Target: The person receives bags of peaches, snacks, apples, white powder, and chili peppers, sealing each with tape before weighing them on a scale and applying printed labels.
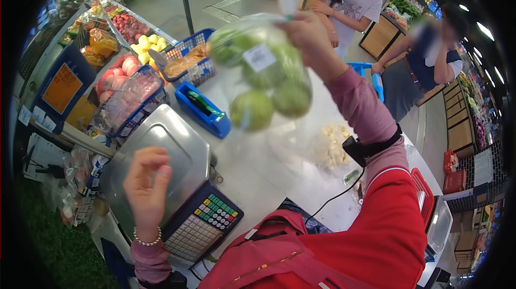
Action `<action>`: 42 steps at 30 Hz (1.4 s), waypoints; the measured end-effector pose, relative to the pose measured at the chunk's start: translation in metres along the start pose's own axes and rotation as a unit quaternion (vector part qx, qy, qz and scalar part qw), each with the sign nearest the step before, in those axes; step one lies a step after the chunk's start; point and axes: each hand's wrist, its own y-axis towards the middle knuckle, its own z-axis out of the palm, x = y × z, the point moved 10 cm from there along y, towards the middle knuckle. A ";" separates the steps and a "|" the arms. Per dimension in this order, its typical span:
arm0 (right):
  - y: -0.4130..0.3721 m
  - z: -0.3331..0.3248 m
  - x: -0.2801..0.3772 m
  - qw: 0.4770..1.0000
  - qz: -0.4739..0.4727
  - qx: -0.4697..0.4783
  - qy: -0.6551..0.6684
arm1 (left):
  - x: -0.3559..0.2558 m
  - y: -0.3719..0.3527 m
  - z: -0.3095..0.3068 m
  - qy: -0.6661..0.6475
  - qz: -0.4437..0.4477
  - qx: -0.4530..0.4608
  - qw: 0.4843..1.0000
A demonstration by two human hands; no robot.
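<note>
My right hand [306, 33] is closed around the gathered neck of a clear plastic bag of green fruit [252, 109], holding it up above the white table. Several round green fruits show through the plastic, and a white label [259, 56] is stuck on its side. My left hand [148, 179] is over the metal plate of a weighing scale [177, 138], its fingers loosely bent with nothing in them. The scale's keypad [207, 216] lies just right of my left wrist. Beyond the plate sits a blue bag-sealing tape dispenser [203, 110].
Blue baskets [191, 58] with bagged goods stand at the table's far left, near piled fruit [121, 74]. Pale, garlic-like pieces [334, 144] lie on the table [258, 176]. Two people [349, 4] stand across it. A black cable [336, 195] runs from my right wrist.
</note>
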 end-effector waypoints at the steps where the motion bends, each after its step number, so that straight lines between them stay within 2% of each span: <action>1: 0.010 -0.037 0.001 0.994 0.005 -0.054 -0.095 | 0.014 -0.004 0.024 -0.048 -0.051 0.043 0.997; 2: 0.024 -0.063 -0.009 0.994 0.011 -0.056 -0.095 | 0.013 -0.007 0.047 -0.026 -0.038 0.081 0.996; 3: 0.040 -0.099 -0.020 0.981 -0.008 -0.112 -0.157 | 0.010 -0.009 0.070 -0.002 -0.023 0.117 0.993; 5: 0.052 -0.159 -0.044 0.949 -0.062 -0.193 -0.242 | 0.027 -0.018 0.108 -0.003 -0.086 0.179 0.980; 6: 0.062 -0.183 -0.053 0.934 -0.106 -0.218 -0.262 | 0.032 -0.020 0.124 -0.003 -0.073 0.194 0.978; 7: 0.074 -0.213 -0.084 0.964 -0.078 -0.213 -0.136 | 0.039 -0.021 0.136 0.001 -0.058 0.203 0.977; 8: 0.080 -0.246 -0.102 0.940 -0.056 -0.253 -0.222 | 0.051 -0.015 0.137 0.013 -0.086 0.210 0.974; 9: 0.156 -0.259 -0.127 0.935 -0.050 -0.201 -0.287 | 0.064 -0.005 0.136 0.029 -0.108 0.210 0.971; 10: 0.084 -0.290 -0.135 0.953 0.019 -0.260 -0.153 | 0.079 -0.017 0.162 0.030 -0.117 0.246 0.962; 11: 0.081 -0.304 -0.135 0.953 -0.051 -0.270 -0.131 | 0.101 -0.033 0.196 0.031 -0.129 0.281 0.951; 13: 0.094 -0.368 -0.186 0.943 -0.030 -0.319 -0.086 | 0.120 -0.032 0.230 0.116 -0.016 0.291 0.949; 14: 0.110 -0.421 -0.228 0.933 -0.025 -0.329 -0.146 | 0.129 -0.028 0.247 0.143 -0.018 0.302 0.942; 16: 0.090 -0.417 -0.230 0.900 -0.037 -0.419 -0.113 | 0.142 -0.025 0.279 0.181 -0.018 0.311 0.933; 18: 0.080 -0.409 -0.242 0.902 -0.035 -0.429 0.011 | 0.151 -0.016 0.305 0.196 -0.002 0.297 0.934; 22: 0.076 -0.403 -0.262 0.893 -0.001 -0.445 -0.066 | 0.152 -0.015 0.339 0.193 -0.030 0.295 0.935; 24: 0.087 -0.397 -0.270 0.904 -0.029 -0.414 -0.101 | 0.142 -0.032 0.365 0.310 0.108 0.378 0.866; 25: 0.089 -0.397 -0.279 0.904 -0.023 -0.415 -0.096 | 0.149 -0.033 0.367 0.314 0.104 0.382 0.863; 26: 0.092 -0.390 -0.286 0.914 -0.021 -0.391 -0.106 | 0.161 -0.038 0.367 0.114 0.005 0.408 0.906; 27: 0.095 -0.382 -0.291 0.923 -0.020 -0.367 -0.115 | 0.174 -0.043 0.366 -0.091 -0.097 0.411 0.902; 28: 0.090 -0.369 -0.287 0.923 -0.016 -0.370 -0.110 | 0.180 -0.041 0.358 -0.086 -0.100 0.414 0.901; 29: 0.079 -0.348 -0.255 0.866 -0.100 -0.396 -0.288 | 0.195 -0.036 0.343 -0.136 -0.160 0.385 0.898; 30: 0.062 -0.304 -0.214 0.773 -0.179 -0.404 -0.456 | 0.203 -0.029 0.325 -0.186 -0.219 0.353 0.891; 32: 0.031 -0.198 -0.142 0.785 -0.220 -0.332 -0.474 | 0.087 0.018 0.280 -0.368 -0.306 0.247 0.842; 33: 0.019 -0.154 -0.137 0.802 -0.267 -0.285 -0.452 | 0.073 0.023 0.262 -0.383 -0.305 0.216 0.845; 34: 0.020 -0.119 -0.167 0.852 -0.235 -0.212 -0.417 | 0.067 0.024 0.243 -0.397 -0.306 0.184 0.846; 35: 0.019 -0.080 -0.202 0.907 -0.242 -0.118 -0.324 | 0.062 0.026 0.220 -0.382 -0.293 0.179 0.858; 36: 0.018 -0.036 -0.238 0.953 -0.178 0.003 -0.244 | 0.056 0.027 0.197 -0.368 -0.279 0.173 0.870; 37: 0.009 0.002 -0.264 0.976 -0.056 0.067 -0.199 | 0.050 0.027 0.172 -0.400 -0.274 0.145 0.863; 38: -0.005 0.038 -0.272 0.977 0.012 0.120 -0.177 | 0.043 0.026 0.147 -0.429 -0.269 0.117 0.854; 39: -0.021 0.068 -0.281 0.970 0.078 0.173 -0.154 | 0.035 0.028 0.121 -0.412 -0.265 0.077 0.868; 40: -0.030 0.087 -0.289 0.970 0.080 0.175 -0.150 | 0.028 0.029 0.096 -0.393 -0.262 0.037 0.881; 41: -0.036 0.100 -0.287 0.969 -0.003 0.139 -0.204 | 0.024 0.029 0.078 -0.391 -0.265 0.036 0.881; 42: -0.042 0.109 -0.274 0.958 -0.085 0.101 -0.256 | 0.019 0.032 0.052 -0.362 -0.234 -0.001 0.902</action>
